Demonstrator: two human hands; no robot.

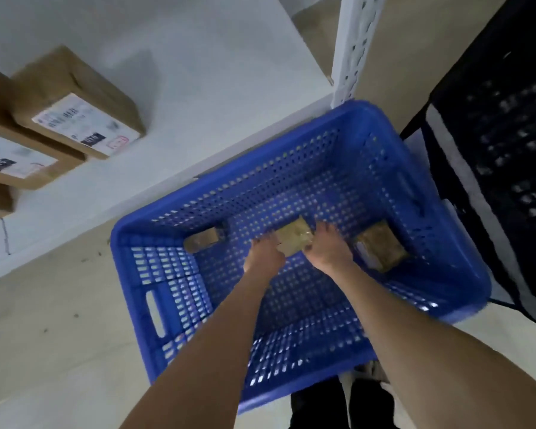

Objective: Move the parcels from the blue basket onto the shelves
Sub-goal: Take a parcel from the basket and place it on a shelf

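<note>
Gripping the middle parcel [293,241] between left hand [265,253], right hand [328,252]; inside blue basket [369,111].

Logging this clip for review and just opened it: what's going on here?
A person reaches into the blue basket, with the left hand and right hand on either side of the middle parcel. The blur hides whether it is gripped yet. A left parcel and a right parcel also lie in the basket. Labelled boxes sit on the white shelf beyond.
</note>
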